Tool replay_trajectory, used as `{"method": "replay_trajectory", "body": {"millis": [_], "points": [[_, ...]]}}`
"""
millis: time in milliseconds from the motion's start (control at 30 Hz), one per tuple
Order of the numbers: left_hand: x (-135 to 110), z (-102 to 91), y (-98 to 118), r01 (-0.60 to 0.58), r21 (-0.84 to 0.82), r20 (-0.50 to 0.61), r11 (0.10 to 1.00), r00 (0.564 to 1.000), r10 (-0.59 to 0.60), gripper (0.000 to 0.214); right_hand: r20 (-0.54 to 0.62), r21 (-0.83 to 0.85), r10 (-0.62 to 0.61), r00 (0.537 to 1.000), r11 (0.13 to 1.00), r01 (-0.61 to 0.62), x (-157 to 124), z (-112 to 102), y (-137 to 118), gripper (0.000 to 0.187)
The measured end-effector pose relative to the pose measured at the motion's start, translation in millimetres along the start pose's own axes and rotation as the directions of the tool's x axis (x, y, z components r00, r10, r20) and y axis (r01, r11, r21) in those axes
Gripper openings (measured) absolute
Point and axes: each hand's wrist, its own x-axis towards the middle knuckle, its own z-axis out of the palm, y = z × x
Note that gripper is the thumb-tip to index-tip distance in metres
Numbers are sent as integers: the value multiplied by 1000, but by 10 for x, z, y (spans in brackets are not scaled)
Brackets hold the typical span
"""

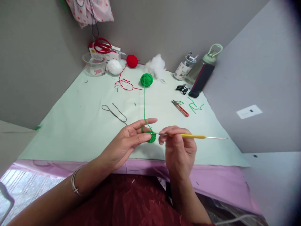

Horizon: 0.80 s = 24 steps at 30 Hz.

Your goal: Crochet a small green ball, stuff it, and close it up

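Green crochet piece (151,138) is at six o'clock over the counter (80,131), clamped in the left hand (125,142), likely steadying it for the yellow-handled hook (194,136), clamped by the right hand (180,152) at three o'clock; the green yarn ball (146,80) lies at twelve, probably for straight feed.

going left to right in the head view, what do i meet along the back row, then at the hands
Back: clear round plastic tub, round white ball, red yarn ball, green yarn ball, clear printed cup. Hands: left hand, small round green crocheted piece, right hand, protruding end of the yellow-handled metal hook.
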Motion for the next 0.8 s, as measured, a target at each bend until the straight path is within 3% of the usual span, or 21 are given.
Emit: {"method": "replay_trajectory", "body": {"millis": [133,267,533,667,800], "points": [[-9,34,-34,-37,89,-2,995,999,37,35,38,-76,39,998,996,-36,-33,24,54,16],[0,55,-29,-68,129,-65,989,995,77,45,27,-104,19,999,994,-16,-47,20,58,16],[4,50,-14,-1,68,-58,998,998,5,65,30,80,137,990,987,-139,11,-27,77,15],[11,20,17,42,39,-19,998,999,-42,56,26,133,172,985,976,-174,74,-61,75,16],[20,22,23,51,3,50,999,997,-51,42,53,153,283,958,945,-288,119,-102,81,21]]}}
